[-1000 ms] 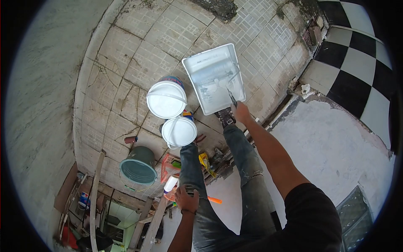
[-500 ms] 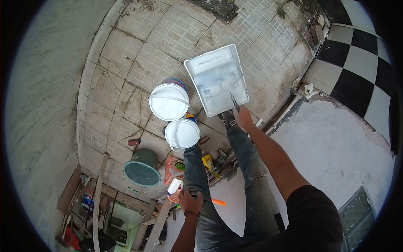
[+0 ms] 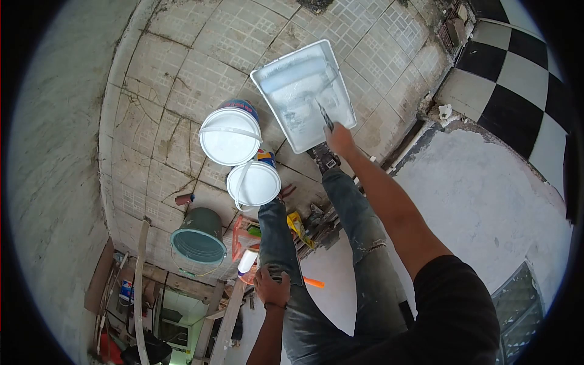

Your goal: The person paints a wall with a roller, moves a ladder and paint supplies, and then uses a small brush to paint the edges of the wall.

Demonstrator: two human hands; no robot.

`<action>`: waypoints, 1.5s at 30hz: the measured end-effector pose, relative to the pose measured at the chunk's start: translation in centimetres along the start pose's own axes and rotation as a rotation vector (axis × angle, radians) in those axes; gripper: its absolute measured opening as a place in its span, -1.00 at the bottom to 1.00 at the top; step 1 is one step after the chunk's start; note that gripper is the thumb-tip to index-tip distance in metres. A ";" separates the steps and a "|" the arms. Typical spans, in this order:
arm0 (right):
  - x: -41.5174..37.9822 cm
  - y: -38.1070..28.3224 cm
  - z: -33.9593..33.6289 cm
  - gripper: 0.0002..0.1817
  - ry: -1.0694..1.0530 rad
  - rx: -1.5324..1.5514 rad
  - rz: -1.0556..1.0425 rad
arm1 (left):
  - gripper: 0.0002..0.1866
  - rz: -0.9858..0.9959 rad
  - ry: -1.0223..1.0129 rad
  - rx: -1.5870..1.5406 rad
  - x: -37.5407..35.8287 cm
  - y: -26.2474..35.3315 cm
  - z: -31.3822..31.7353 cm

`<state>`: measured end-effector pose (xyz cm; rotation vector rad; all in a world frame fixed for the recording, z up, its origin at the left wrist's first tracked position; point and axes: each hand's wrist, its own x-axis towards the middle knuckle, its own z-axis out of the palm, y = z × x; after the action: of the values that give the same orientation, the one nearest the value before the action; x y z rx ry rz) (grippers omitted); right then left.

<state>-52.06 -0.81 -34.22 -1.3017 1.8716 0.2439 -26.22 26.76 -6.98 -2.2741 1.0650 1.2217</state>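
Observation:
My right hand (image 3: 340, 140) is closed around the handle of a paint roller (image 3: 295, 74), whose pale roller lies across the upper part of a white paint tray (image 3: 293, 132). Wet white paint coats the tray's bottom. My left hand (image 3: 272, 287) rests on my left knee with its fingers spread and holds nothing. Left of the tray stand a larger white-lidded bucket (image 3: 230, 137) and a smaller one (image 3: 254, 184), close together.
A green bucket (image 3: 199, 236) and a small reddish roller (image 3: 184, 199) are at the lower left. A yellow packet (image 3: 300, 229) and an orange-handled tool (image 3: 314, 283) lie near my legs. Wooden planks (image 3: 143, 292) stand at the bottom left.
The roller has moved up the tray, and its full width now shows. My right hand has moved up and left. My left hand stays on the knee, while the whole view has shifted slightly.

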 end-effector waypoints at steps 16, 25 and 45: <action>-10.8 8.4 -0.7 -0.63 -0.108 -0.057 0.137 | -0.44 -0.064 -0.031 0.028 0.1 0.9 -0.7; 1.3 -1.8 -3.1 -0.57 0.029 -0.013 -0.082 | -0.45 -0.061 -0.047 -0.017 -0.1 0.4 -0.1; -14.2 10.9 -1.2 -0.65 -0.132 -0.127 0.183 | -0.46 -0.074 -0.021 -0.006 0.0 0.7 -0.3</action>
<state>-60.14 13.20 -26.39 -1.1678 1.8879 0.5392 -26.56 26.15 -6.73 -2.2793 0.9614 1.2181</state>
